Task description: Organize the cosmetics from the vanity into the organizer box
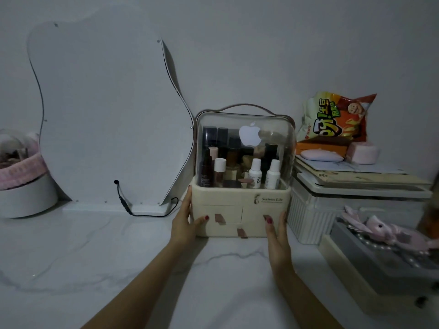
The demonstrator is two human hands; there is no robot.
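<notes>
A cream organizer box (240, 203) with a clear domed lid and a carry handle stands on the white vanity top (95, 257) near the wall. Its lid is down. Inside stand several cosmetics: dark bottles, white bottles (255, 173) and tubes. Three small drawers with brown tabs sit in its base. My left hand (184, 222) presses flat against the box's left side, thumb on the front. My right hand (276, 230) holds the lower right front corner, fingers along the right side.
A wavy-edged mirror (107, 110) leans on the wall at left, with a black cable (133, 210) at its foot. A round white tub with pink trim (21, 186) stands far left. Right of the box are a ribbed white bin (313, 217), a snack bag (335, 117) and a tray (380, 264).
</notes>
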